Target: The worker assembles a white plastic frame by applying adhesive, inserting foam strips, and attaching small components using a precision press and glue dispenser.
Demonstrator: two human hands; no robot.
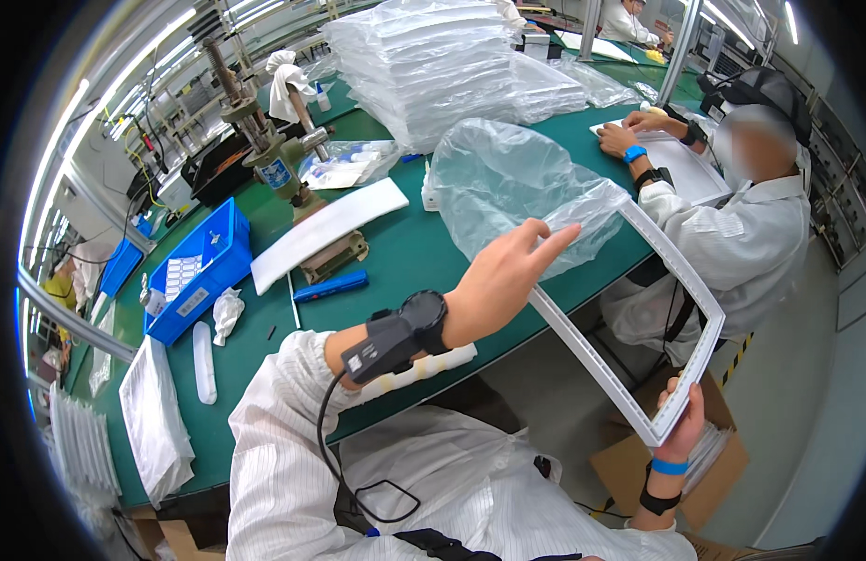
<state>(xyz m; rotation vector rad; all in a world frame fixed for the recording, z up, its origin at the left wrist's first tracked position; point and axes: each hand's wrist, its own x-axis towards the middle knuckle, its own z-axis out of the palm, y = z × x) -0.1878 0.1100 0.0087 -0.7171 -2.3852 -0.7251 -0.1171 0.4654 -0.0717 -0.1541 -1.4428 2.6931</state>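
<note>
A white rectangular frame [681, 327] is held out off the near-right edge of the green table [405, 252], tilted, w/ its far end inside a clear plastic bag [517, 192] lying on the table. The frame's near corner is gripped by the right hand [681, 425], fingers clenched around it from below. The left hand [508, 271] is raised over the table edge, fingers partly extended and pinched on the bag's near edge where it meets the frame; exact contact can't be told.

Far centre, a tall stack of bagged white sheets [442, 61] is seen. To the left, a blue bin [199, 266], a white flat strip [325, 229], a blue marker-like tool [330, 286] and a hand press [274, 159] are set on the table. At the far right, another person in a white coat [742, 234] is seated, hands on a white sheet. A cardboard box [704, 467] is seen on the floor, near right.
</note>
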